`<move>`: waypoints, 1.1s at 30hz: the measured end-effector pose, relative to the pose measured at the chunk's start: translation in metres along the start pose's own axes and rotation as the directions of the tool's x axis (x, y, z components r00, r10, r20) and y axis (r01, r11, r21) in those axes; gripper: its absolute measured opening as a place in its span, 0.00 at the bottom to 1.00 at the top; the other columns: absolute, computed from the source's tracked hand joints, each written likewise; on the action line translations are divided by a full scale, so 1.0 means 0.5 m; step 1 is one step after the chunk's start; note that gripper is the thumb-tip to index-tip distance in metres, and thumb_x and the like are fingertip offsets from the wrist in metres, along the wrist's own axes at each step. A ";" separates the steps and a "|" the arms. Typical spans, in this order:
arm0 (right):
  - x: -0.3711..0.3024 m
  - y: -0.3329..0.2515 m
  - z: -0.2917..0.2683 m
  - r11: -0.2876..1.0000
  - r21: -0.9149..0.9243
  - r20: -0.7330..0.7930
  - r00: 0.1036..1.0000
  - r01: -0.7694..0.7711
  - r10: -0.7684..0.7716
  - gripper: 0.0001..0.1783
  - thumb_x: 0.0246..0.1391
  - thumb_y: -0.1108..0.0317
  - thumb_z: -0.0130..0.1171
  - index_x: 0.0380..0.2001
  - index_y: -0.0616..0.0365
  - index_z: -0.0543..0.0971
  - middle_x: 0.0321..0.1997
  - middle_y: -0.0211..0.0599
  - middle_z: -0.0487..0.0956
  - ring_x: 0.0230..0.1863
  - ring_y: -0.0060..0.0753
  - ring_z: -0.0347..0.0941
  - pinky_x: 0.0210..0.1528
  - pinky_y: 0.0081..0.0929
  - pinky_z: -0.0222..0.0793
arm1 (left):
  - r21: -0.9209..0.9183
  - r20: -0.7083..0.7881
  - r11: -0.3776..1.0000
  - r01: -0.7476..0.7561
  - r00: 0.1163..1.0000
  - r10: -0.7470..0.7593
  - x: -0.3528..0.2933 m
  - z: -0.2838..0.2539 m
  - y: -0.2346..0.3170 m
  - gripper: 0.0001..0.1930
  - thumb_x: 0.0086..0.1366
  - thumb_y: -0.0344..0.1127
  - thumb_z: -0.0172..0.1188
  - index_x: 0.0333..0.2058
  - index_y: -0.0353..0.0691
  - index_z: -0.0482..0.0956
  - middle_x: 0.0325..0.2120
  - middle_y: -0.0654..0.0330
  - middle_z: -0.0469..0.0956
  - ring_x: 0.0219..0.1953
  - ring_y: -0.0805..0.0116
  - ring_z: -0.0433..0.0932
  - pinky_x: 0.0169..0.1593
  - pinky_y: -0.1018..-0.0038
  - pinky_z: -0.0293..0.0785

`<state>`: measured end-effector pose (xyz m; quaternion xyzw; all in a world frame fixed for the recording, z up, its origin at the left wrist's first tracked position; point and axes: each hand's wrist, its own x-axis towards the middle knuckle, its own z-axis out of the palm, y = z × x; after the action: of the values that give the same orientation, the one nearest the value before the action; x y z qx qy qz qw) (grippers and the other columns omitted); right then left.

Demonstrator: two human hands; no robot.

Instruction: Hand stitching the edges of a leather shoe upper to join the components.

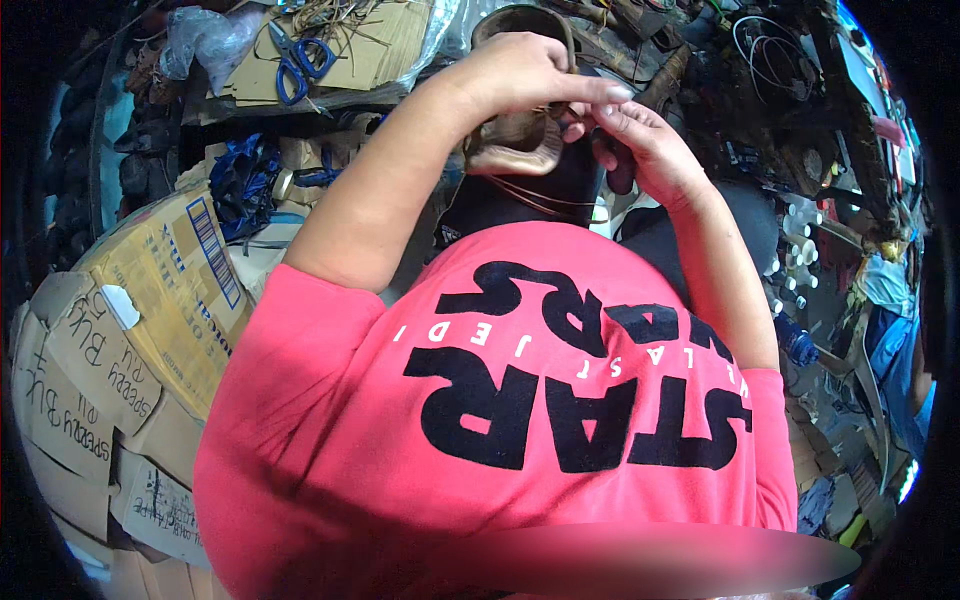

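Observation:
A brown leather shoe (516,147) is held out in front of my chest, its far end (525,18) showing beyond my knuckles. My left hand (530,72) is closed over its middle, the index finger stretching right toward my other hand. Pressed close to the shoe's right side, my right hand (640,140) has its thumb and fingers bent together in a pinch. What lies between those fingertips is too small to make out. Thin brown cords (530,195) hang below the shoe over dark cloth on my lap. The shoe's middle is hidden behind my left hand.
Blue-handled scissors (300,65) lie on brown cardboard sheets (375,50) at the far left, near clear plastic (210,45). Cardboard boxes (165,290) stack up on the left. Small white bottles (798,245) stand at right, below a coil of white wire (770,55).

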<state>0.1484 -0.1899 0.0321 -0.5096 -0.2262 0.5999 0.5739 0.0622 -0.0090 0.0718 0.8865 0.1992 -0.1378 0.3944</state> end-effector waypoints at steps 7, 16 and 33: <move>-0.038 -0.017 -0.055 0.950 -0.308 -0.328 0.943 -0.049 -0.057 0.15 0.51 0.58 0.63 0.37 0.57 0.78 0.26 0.21 0.73 0.22 0.10 0.58 0.23 0.11 0.53 | -0.552 0.188 0.833 0.032 0.978 0.087 -0.009 -0.016 -0.099 0.16 0.55 0.41 0.65 0.38 0.38 0.78 0.29 0.68 0.78 0.32 0.82 0.73 0.39 0.83 0.68; 0.024 0.036 -0.005 0.649 -0.726 -0.145 0.871 0.228 -0.469 0.16 0.48 0.62 0.64 0.41 0.55 0.80 0.33 0.36 0.78 0.33 0.26 0.72 0.38 0.24 0.68 | -0.671 0.140 0.738 -0.074 0.965 0.224 -0.003 -0.004 -0.124 0.13 0.58 0.33 0.61 0.41 0.35 0.78 0.32 0.67 0.79 0.35 0.81 0.74 0.43 0.82 0.69; 0.101 0.002 0.045 0.770 -0.597 -0.124 0.922 0.225 -0.365 0.18 0.46 0.64 0.62 0.41 0.59 0.79 0.37 0.42 0.78 0.38 0.30 0.74 0.43 0.27 0.68 | -0.851 -0.018 0.505 -0.145 0.969 0.248 -0.043 -0.059 -0.123 0.13 0.58 0.33 0.62 0.41 0.37 0.77 0.30 0.65 0.80 0.34 0.81 0.77 0.40 0.83 0.72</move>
<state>0.1372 -0.1368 0.0221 -0.6824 -0.4042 0.3416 0.5043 0.0174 0.0454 0.0601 0.5915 0.1176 -0.0252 0.7973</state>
